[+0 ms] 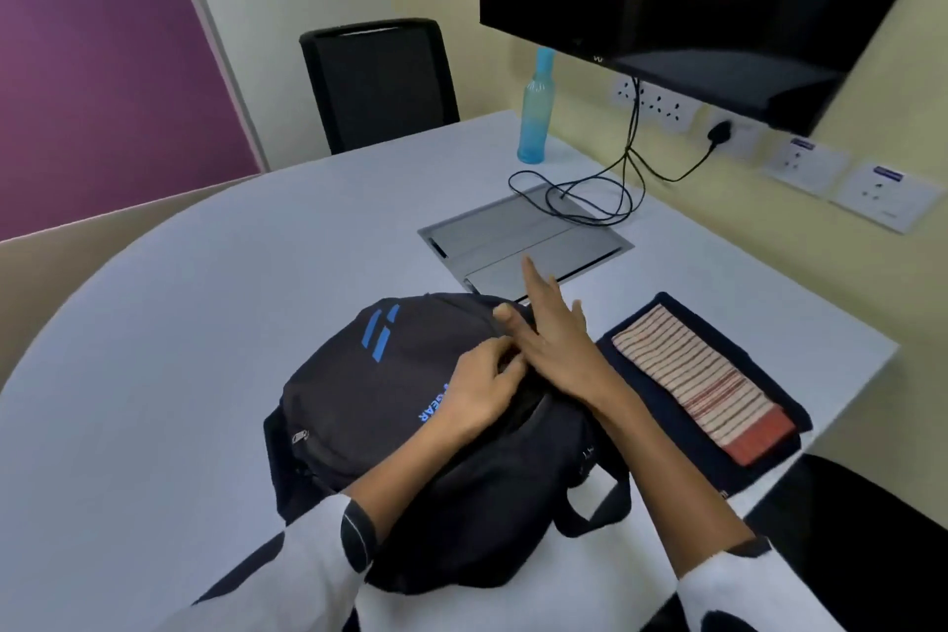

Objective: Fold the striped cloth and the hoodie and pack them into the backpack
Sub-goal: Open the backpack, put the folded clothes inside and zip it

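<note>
Both hands are working on top of the black backpack (410, 405), which is lying flat on the pale surface (205, 272) before me. My left hand (479, 393) is curling its fingers at the zipper line, seemingly pinching the pull, though I cannot see it clearly. My right hand (551, 339) is resting open, fingers straight, on the bag's upper edge. Just to the right, the folded striped cloth (703, 382) is lying on the folded dark hoodie (667, 421), apart from the bag.
</note>
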